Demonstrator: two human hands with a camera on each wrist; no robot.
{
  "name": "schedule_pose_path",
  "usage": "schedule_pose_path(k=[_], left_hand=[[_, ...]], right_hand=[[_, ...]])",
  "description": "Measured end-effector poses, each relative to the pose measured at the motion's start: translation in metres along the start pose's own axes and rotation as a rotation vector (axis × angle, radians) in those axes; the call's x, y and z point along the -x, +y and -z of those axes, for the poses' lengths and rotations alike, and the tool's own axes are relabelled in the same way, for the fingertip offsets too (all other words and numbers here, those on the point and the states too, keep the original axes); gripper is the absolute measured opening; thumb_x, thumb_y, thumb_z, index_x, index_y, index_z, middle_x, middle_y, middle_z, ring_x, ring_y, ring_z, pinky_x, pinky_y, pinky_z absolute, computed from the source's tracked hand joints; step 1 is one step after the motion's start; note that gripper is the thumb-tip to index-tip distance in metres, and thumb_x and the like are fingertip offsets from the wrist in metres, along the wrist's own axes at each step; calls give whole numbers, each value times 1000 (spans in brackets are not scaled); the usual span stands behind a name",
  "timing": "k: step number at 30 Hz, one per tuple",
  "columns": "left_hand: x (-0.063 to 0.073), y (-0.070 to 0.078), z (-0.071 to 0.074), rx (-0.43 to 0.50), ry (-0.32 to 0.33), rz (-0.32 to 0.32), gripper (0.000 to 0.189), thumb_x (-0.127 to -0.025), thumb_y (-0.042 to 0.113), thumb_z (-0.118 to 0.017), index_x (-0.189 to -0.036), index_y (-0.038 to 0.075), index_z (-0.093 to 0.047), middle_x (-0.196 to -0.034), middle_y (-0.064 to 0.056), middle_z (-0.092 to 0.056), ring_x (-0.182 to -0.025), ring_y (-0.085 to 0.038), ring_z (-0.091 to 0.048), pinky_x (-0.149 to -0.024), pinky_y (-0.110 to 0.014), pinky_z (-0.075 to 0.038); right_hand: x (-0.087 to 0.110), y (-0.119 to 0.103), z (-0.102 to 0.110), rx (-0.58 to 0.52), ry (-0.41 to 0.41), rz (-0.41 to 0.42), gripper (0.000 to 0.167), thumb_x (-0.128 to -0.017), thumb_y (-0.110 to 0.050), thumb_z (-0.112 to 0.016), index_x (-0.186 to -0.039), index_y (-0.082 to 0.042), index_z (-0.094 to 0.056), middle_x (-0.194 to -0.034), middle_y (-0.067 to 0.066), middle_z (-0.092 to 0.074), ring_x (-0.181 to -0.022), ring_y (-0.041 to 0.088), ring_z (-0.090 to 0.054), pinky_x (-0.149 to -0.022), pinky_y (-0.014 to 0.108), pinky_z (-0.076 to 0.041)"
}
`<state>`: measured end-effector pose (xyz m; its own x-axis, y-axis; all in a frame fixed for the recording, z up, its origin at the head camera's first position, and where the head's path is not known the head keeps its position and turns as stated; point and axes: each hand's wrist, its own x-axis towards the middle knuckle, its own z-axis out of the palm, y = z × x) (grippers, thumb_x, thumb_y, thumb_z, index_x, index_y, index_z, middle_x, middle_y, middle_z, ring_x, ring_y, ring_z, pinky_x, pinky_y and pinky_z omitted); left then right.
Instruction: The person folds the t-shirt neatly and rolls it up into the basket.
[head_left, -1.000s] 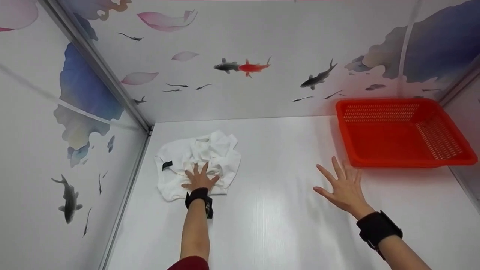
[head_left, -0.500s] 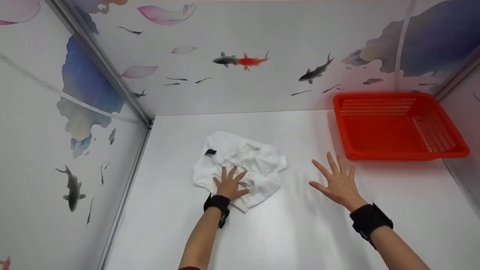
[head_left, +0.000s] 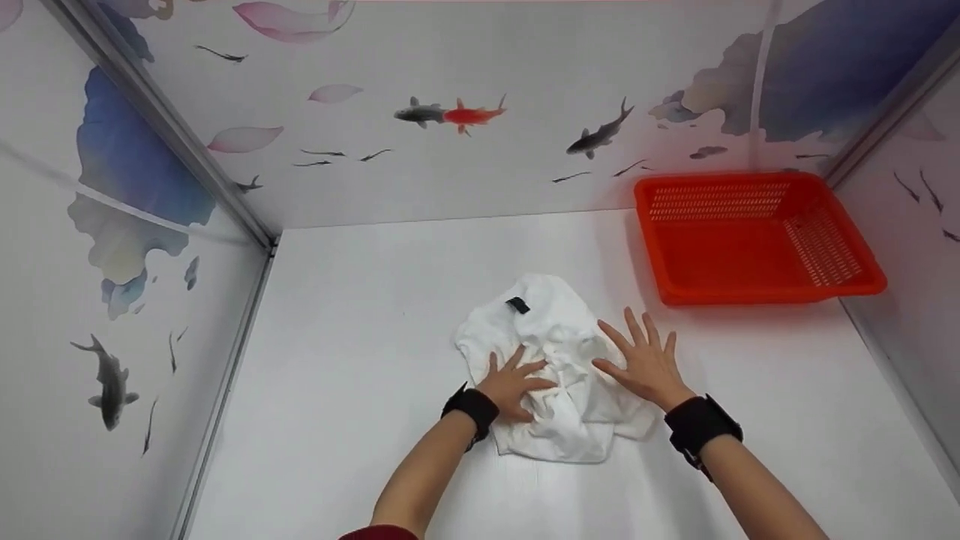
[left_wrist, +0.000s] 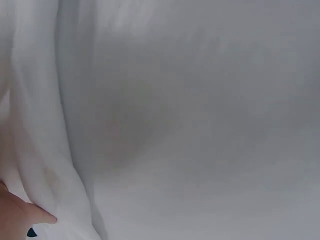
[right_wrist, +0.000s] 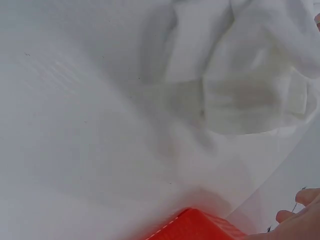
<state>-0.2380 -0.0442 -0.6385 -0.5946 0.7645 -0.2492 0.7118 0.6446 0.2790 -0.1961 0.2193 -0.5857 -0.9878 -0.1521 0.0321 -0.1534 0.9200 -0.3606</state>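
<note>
A crumpled white garment [head_left: 559, 435] with a small black label [head_left: 517, 305] lies on the white table in the head view. My left hand [head_left: 514, 386] rests on its left part, fingers spread over the folds. My right hand [head_left: 643, 364] is at the garment's right side with fingers outstretched, its thumb and index finger overlapping the cloth's edge in this view. Folds of the garment [left_wrist: 42, 125] run down the left side of the left wrist view, a fingertip beside them. In the right wrist view the garment [right_wrist: 250, 85] fills the upper right.
A red plastic basket [head_left: 750, 259] with slotted sides stands at the back right of the table [head_left: 352, 315], beyond my right hand. Panels [head_left: 420, 180] printed with fish and petals enclose the table at the back and both sides.
My left hand has slid the garment rightward across the table, from the left side to beside the right hand. The right hand keeps its spread pose. The head view has shifted slightly.
</note>
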Motion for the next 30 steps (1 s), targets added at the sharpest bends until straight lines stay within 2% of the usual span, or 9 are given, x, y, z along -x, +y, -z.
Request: schedule_pose_path(k=[5,9,11,14,17,19,22,24,30], left_hand=[[-9,24,5,-92,-89,-97,62,-80,32,-79,-137,39,-55,-155,12,-33,-149,-27,-9,-109,-65,-22],[-9,34,7,-61,-55,-126,53,-79,24,-78,-129,34,-62,-153,11,-37,-149,-26,-12,-109,-63,-24],[-4,32,7,21,29,-108,48,-79,15,-75,-125,28,-64,-152,7,-40,-148,-28,-16,-108,-64,-25],[8,25,4,149,259,-41,42,-79,3,-69,-119,16,-65,-143,-5,-49,-141,-35,-31,-105,-63,-30],[26,18,-7,180,505,119,33,-82,5,-72,-114,10,-64,-122,-11,-57,-121,-33,-49,-95,-51,-42],[37,19,-16,161,597,257,29,-83,19,-77,-106,8,-63,-105,-10,-58,-100,-28,-53,-81,-42,-44],[49,26,-28,141,578,427,43,-76,45,-81,-92,11,-60,-85,-4,-54,-78,-22,-46,-67,-33,-34],[53,34,-33,146,528,472,45,-73,49,-80,-83,11,-58,-77,-2,-52,-72,-20,-44,-65,-32,-30],[46,38,-21,259,473,501,18,-81,14,-74,-75,3,-61,-69,-9,-60,-63,-26,-57,-60,-33,-41]], right_hand=[[-5,-3,-11,-26,-62,-26,62,-93,-42,-60,-146,-11,-46,-155,29,-23,-140,54,-15,-99,81,-8],[-8,-2,-17,-43,-143,-41,54,-98,-34,-57,-145,-9,-46,-153,29,-26,-139,55,-17,-96,82,-10],[-8,0,-19,-56,-181,-63,51,-99,-30,-55,-144,-8,-47,-152,30,-29,-138,56,-18,-95,83,-11],[-7,7,-20,-96,-221,-111,48,-99,-25,-54,-142,-4,-48,-148,30,-35,-136,55,-23,-95,82,-14],[-5,13,-20,-149,-233,-137,48,-99,-24,-53,-140,1,-48,-141,31,-43,-132,53,-31,-96,78,-23],[-4,16,-21,-169,-217,-116,45,-98,-20,-55,-135,7,-51,-133,32,-51,-126,52,-40,-97,72,-31],[-3,18,-21,-185,-168,-90,35,-95,-12,-58,-119,14,-59,-116,33,-61,-110,49,-54,-92,60,-43],[-4,19,-21,-183,-133,-81,25,-93,-7,-59,-106,14,-62,-103,31,-65,-96,46,-61,-86,54,-48],[-3,30,-13,-189,-75,-123,13,-94,-4,-57,-93,8,-62,-85,23,-66,-69,34,-60,-65,47,-49]])
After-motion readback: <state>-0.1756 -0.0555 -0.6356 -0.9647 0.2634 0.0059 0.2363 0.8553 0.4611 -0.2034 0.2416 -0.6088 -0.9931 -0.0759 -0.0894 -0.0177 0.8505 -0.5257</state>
